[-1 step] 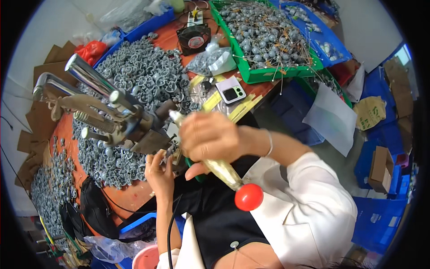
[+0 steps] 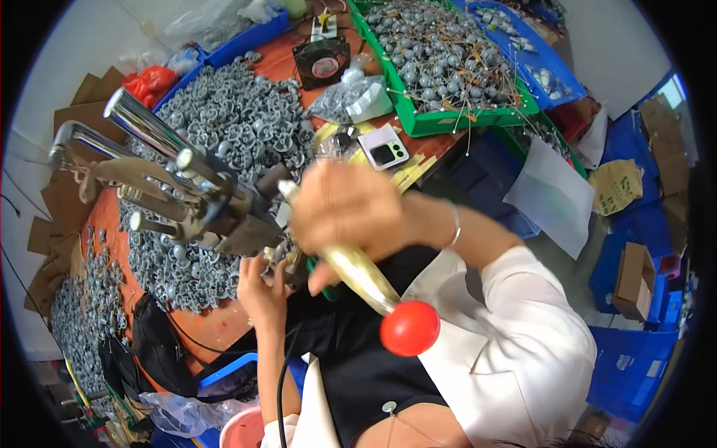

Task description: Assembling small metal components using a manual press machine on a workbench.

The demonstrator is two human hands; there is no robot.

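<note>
My right hand (image 2: pixel 347 213), blurred by motion, is wrapped round a lever handle (image 2: pixel 362 276) covered in yellowish film. A red ball knob (image 2: pixel 409 328) caps the handle's lower end, nearer my body. To the left stands a metal hand press (image 2: pixel 235 213) with bright steel rods and a brown strap. My left hand (image 2: pixel 261 291) is at the press's lower end, its thumb and fingers bent around something small that I cannot make out. Small grey plastic parts (image 2: pixel 175 272) lie heaped behind and beside the press.
A green tray (image 2: pixel 463 119) of grey balls with thin stems sits at the far right, beside a blue tray (image 2: pixel 556 97). A small fan (image 2: pixel 321 63), a bag of parts (image 2: pixel 351 101) and a phone (image 2: pixel 383 147) are on the red table. Black cable hangs near my left forearm.
My right hand has shifted slightly up and the red knob slightly left. My left hand has moved a little left and down, its fingers still at the press.
</note>
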